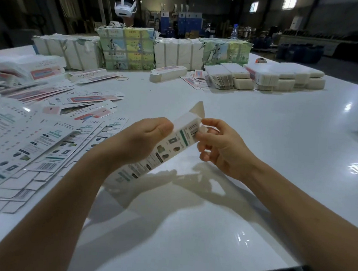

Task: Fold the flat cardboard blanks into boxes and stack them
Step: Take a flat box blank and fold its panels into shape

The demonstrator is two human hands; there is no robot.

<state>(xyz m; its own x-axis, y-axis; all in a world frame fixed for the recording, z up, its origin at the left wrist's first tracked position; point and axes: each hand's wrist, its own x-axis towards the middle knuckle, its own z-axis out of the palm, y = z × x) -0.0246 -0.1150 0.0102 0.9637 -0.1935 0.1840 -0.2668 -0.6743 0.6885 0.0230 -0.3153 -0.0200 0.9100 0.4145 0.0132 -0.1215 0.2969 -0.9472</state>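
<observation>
The two bare forearms are reaching in from the near edge of the bench (258, 141), and the hands are holding one half-formed box (173, 143) in the air above the glossy white top. The left hand (144, 135) is closing around the middle of the box's long body, while the right hand (219, 146) is pinching the far end, its fingertips (206, 124) working at the small end flaps, one of which is sticking up. The box is looking like thin printed card: light, stiff along its creases but easy to dent, and probably a little slick, so gripping the long panels near the folds and pushing the flaps with the fingertips seems the safest way. The flat blanks (35, 146) are lying fanned out to the left, just beside the left forearm, and more stacks of card (284, 77) and wrapped bundles (127, 47) are sitting along the far side. The bench straight ahead and to the right is giving open room for setting the box down; its near edge is lying close under the right forearm.
</observation>
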